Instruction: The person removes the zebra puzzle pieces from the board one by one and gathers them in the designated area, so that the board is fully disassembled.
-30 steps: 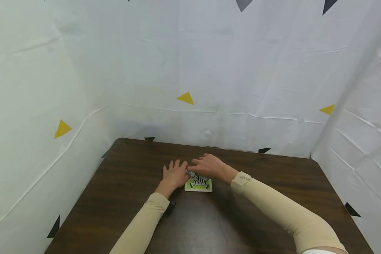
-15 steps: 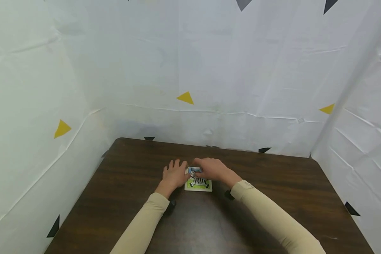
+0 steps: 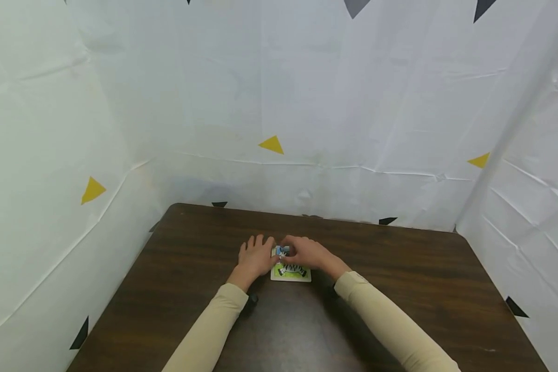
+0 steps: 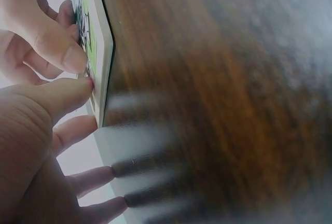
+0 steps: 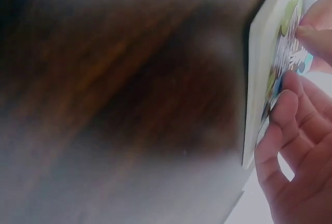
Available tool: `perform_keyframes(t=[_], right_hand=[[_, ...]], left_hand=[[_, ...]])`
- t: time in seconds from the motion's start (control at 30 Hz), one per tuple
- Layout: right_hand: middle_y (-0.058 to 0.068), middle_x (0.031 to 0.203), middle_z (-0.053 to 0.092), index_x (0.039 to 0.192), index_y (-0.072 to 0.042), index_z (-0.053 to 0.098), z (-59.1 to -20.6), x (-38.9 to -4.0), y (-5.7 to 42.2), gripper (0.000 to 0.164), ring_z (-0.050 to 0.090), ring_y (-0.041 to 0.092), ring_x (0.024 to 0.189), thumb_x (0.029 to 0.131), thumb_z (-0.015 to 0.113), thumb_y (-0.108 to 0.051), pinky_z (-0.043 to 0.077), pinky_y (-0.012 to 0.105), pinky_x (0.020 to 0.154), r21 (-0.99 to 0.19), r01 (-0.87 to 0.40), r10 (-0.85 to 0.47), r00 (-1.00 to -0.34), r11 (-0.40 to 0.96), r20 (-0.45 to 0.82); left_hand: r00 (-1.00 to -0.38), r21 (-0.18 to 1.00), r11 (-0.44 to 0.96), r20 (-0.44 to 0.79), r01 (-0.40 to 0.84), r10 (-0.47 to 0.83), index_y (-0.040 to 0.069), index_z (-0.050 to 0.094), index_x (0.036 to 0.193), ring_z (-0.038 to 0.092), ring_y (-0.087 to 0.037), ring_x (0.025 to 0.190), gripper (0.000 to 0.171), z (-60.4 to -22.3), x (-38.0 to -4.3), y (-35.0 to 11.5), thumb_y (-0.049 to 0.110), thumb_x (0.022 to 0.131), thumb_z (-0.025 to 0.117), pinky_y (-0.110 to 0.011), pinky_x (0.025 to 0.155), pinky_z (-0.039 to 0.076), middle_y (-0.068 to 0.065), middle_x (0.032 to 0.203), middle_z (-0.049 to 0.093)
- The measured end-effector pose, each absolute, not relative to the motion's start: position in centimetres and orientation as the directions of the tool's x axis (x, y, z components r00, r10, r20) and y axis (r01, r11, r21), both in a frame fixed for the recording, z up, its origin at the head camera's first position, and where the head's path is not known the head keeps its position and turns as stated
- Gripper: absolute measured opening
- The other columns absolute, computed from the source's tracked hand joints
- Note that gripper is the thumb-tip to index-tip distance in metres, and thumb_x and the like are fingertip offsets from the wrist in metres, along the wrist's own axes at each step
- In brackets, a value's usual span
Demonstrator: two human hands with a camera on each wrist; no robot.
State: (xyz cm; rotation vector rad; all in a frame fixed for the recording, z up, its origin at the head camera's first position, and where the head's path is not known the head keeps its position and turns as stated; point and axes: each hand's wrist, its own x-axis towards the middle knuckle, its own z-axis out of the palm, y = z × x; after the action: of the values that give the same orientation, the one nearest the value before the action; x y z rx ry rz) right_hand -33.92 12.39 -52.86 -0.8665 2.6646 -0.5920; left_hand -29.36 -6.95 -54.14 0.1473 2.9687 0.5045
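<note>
A small square zebra picture puzzle (image 3: pixel 292 274) with a pale edge lies flat on the dark table, its lower part showing green around the striped body. Along its left side rests my left hand (image 3: pixel 254 259), fingers spread forward and thumb touching the picture. Over the upper right part my right hand (image 3: pixel 310 253) bends its thumb and fingers around the zebra's head, tips at the surface. The left wrist view shows both thumb tips close together on the puzzle (image 4: pixel 104 53). In the right wrist view curled fingers (image 5: pixel 285 107) touch its face (image 5: pixel 259 73); what they pinch is partly hidden.
Brown wood-grain table (image 3: pixel 167 289) extends around the puzzle on every side. White sheeting (image 3: pixel 223 103) with yellow and black triangles stands behind the table and at both sides.
My right hand draws back from the puzzle's upper left, where its index finger pointed, then curls thumb and fingers around the zebra's head. My left hand keeps its place.
</note>
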Motion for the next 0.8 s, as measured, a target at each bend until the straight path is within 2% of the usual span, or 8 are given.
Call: perform_keyframes(t=[0.2, 0.43, 0.8], right_hand=[[-0.001, 0.102, 0.073, 0.140, -0.020, 0.065, -52.7, -33.7, 12.2, 0.048, 0.066, 0.011, 0.084, 0.102, 0.075, -0.047, 0.057, 0.039, 0.074, -0.437, -0.486, -0.587, -0.799, 0.757, -0.128], [-0.002, 0.100, 0.071, 0.139, -0.023, 0.063, -53.1, -33.8, 12.3, 0.046, 0.064, 0.010, 0.081, 0.102, 0.074, -0.047, 0.056, 0.036, 0.072, -0.448, -0.490, -0.593, -0.796, 0.748, -0.119], [-0.002, 0.098, 0.069, 0.138, -0.022, 0.060, -53.4, -34.0, 12.5, 0.046, 0.063, 0.011, 0.078, 0.102, 0.075, -0.045, 0.054, 0.035, 0.068, -0.474, -0.484, -0.589, -0.803, 0.736, -0.094]], left_hand=[[-0.983, 0.354, 0.931, -0.120, 0.085, 0.136, 0.020, 0.057, 0.145, 0.030, -0.046, 0.160, 0.046, -54.0, -29.4, -7.2, 0.045, 0.108, 0.065, -0.066, 0.130, 0.025, -0.020, 0.168, 0.040], [-0.954, 0.389, 0.918, -0.238, 0.079, 0.183, 0.023, 0.049, 0.157, 0.014, -0.043, 0.167, 0.059, -55.1, -30.3, -8.2, 0.052, 0.108, 0.061, -0.065, 0.135, 0.010, -0.017, 0.179, 0.021], [-0.950, 0.412, 0.908, -0.248, 0.077, 0.193, 0.028, 0.048, 0.160, 0.012, -0.042, 0.168, 0.063, -56.2, -31.5, -8.5, 0.057, 0.106, 0.062, -0.067, 0.134, 0.009, -0.014, 0.181, 0.018]])
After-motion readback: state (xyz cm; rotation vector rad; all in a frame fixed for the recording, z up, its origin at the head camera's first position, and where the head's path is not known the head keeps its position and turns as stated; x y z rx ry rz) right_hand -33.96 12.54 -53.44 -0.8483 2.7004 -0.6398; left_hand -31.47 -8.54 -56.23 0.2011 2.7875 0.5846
